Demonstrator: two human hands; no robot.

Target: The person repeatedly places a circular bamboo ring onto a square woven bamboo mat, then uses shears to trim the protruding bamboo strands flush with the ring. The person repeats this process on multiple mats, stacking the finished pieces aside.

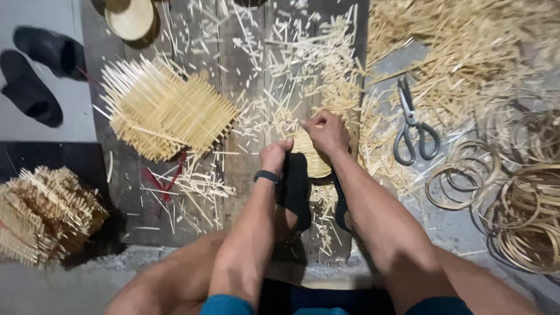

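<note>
Woven piece [312, 156] at centre, between both hands. Right hand [328, 133] pinches its 12 o'clock edge; left hand [274, 154] grips its 9 o'clock side. Scissors [413, 125] lie at 3 o'clock, nearer right hand.

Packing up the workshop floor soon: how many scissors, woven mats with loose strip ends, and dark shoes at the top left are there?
Scissors: 1
Woven mats, second at: 2
Dark shoes, other at: 2
Total: 5

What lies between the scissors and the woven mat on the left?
Head view: the two hands, left and right, on a small woven piece, amid loose bamboo slivers, between scissors and woven mat.
</note>
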